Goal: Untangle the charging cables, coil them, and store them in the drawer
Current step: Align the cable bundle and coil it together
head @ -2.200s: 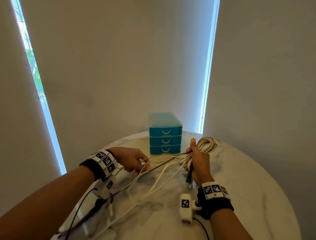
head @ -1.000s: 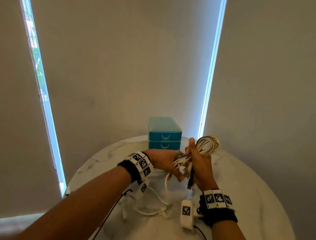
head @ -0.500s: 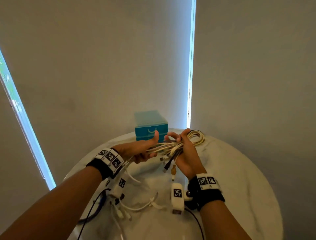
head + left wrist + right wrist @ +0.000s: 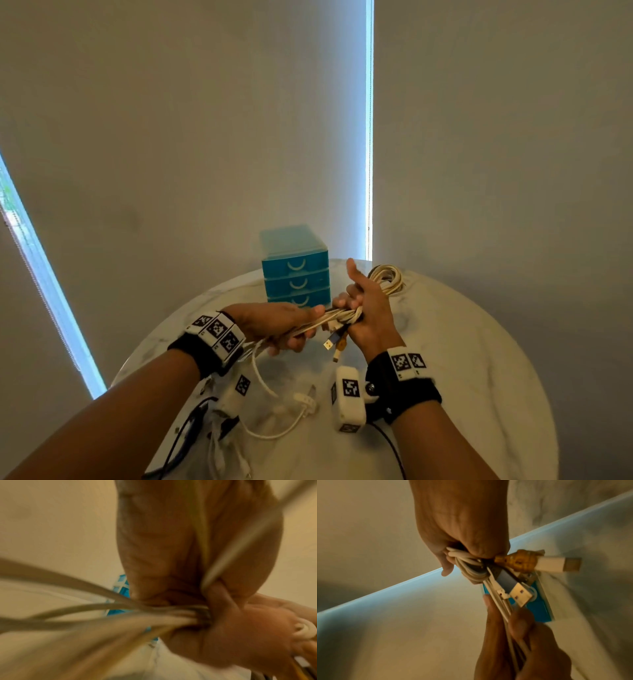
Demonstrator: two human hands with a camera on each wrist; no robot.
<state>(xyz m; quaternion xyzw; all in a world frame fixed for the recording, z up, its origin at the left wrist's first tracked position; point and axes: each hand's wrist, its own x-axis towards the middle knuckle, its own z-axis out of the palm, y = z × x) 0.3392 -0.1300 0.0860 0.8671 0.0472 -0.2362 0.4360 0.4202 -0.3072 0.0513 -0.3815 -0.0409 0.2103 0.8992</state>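
Observation:
A bundle of white and cream charging cables [image 4: 385, 279] is looped in my right hand [image 4: 366, 310], whose fingers grip the coil's waist above the marble table [image 4: 479, 359]. USB plugs [image 4: 334, 342] dangle below that grip; the right wrist view shows the plugs [image 4: 520, 595] close up. My left hand [image 4: 284, 325] grips the loose strands [image 4: 308, 329] coming out of the coil, close to the right hand. Their slack tails [image 4: 274, 435] trail down onto the table. In the blurred left wrist view the strands [image 4: 120, 618] run into my closed left hand [image 4: 197, 574]. The blue drawer unit [image 4: 296, 274] stands behind, all three drawers closed.
The round table's near-left edge holds a black cable [image 4: 185, 431] and white cable ends [image 4: 301, 401]. Pale roller blinds [image 4: 205, 120] hang just behind the table, with bright window strips at the left and centre.
My left hand has come from the table's left up to the right hand, drawing the loose strands in. The coil has tipped more level, and the head view has shifted.

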